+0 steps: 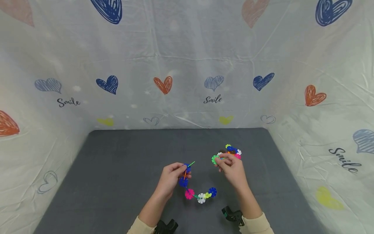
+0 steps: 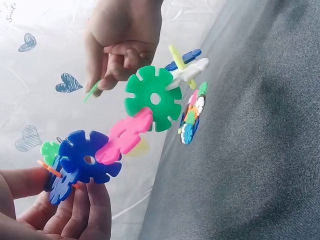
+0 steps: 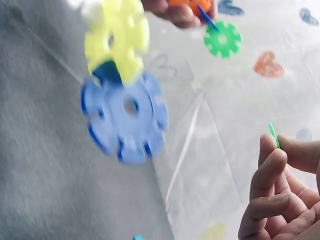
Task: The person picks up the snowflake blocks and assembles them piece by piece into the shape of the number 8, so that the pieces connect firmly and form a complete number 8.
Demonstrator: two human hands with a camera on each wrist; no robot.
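Observation:
My left hand (image 1: pixel 171 175) pinches one end of a chain of slotted plastic snowflake discs. From it the chain curves down and right through a blue disc (image 1: pixel 183 182), a pink disc (image 1: pixel 189 194), a white disc (image 1: pixel 201 198) and a yellow disc to a blue end disc (image 1: pixel 212 192). A green disc (image 2: pixel 153 98) joins the pink and white ones. At the held end, orange and light green discs are joined to blue. Apart from the chain, my right hand (image 1: pixel 232 169) pinches a single green disc (image 1: pixel 214 159), seen edge-on in the right wrist view.
A pile of loose mixed-colour snowflake discs (image 2: pixel 192 115) lies on the grey tabletop (image 1: pixel 131 169), partly behind my right hand in the head view. Black wrist devices (image 1: pixel 232 214) sit at both wrists. A white curtain (image 1: pixel 187 42) with printed hearts surrounds the table's back and sides.

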